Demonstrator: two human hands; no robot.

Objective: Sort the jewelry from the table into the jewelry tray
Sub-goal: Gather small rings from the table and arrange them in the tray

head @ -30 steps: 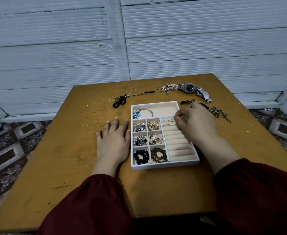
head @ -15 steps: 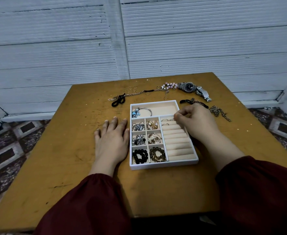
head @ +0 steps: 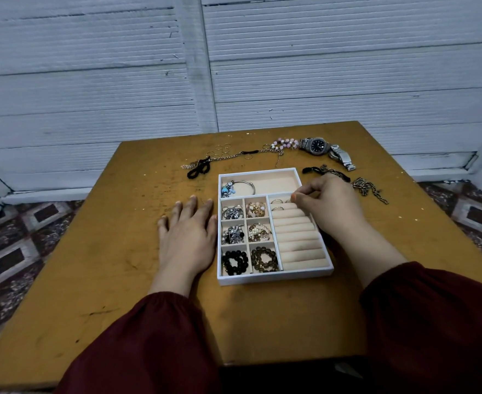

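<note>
White slatted panels (head: 348,66) fill the back, w/ patterned floor tiles (head: 15,251) on either side. An ochre wooden worktop (head: 92,251) carries everything. Dark red sleeves (head: 148,345) come in from the near edge.

The white jewelry tray (head: 274,278) sits mid-worktop w/ beige lining: one long compartment at the far end, six small squares on the left, ring rolls (head: 296,237) on the right.

The left hand (head: 188,231) lies flat, palm down, fingers straight, just beside the tray's left wall. Its grip is open & empty. The right hand (head: 331,206) is over the tray's far right corner, fingers curled, thumb & forefinger tips pinched at the far ring rows. Can't tell whether a ring sits btw them.

A steel wristwatch (head: 318,145) lies far right, w/ a pink bead bracelet (head: 285,143) just left of it. A gold chain (head: 234,156) runs on left to a black lace piece (head: 197,170). A dark chain (head: 369,189) & a black cord (head: 328,173) lie near the right hand.

In the tray:
- A bangle w/ blue charms (head: 238,187) is in the long compartment.
- A black bead bracelet (head: 235,262) & a brown bead bracelet (head: 264,260) are in the two near squares.
- Mixed silver & pearl pieces fill the other four squares.
- Rings (head: 277,201) stand in the far rolls, by the thumb.

Loose gold rings (head: 222,149) lie on the worktop near the chain.
</note>
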